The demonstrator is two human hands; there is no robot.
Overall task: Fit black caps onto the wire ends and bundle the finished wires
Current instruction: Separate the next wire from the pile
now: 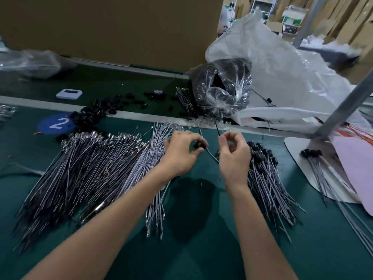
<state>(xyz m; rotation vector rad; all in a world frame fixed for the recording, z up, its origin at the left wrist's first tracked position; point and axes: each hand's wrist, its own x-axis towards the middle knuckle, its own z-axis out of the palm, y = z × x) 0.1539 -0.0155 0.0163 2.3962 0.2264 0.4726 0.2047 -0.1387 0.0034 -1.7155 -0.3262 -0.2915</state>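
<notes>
My left hand (180,153) pinches a black cap (198,145) on one end of a thin grey wire (212,155). The wire curves down between my hands and rises to my right hand (234,153), which pinches it near its dark upper end (217,130). A large heap of uncapped wires (86,170) lies fanned out on the green mat to the left. Capped wires (266,174) lie in a pile just right of my right hand. Loose black caps (90,116) are piled at the back left.
A clear plastic bag of black parts (222,87) stands behind my hands, with white plastic sheeting (282,81) to its right. A white timer (69,93) sits on the conveyor. A pink sheet (357,168) and more capped wires (314,158) lie on the right. A blue "2" sticker (54,124) marks the mat.
</notes>
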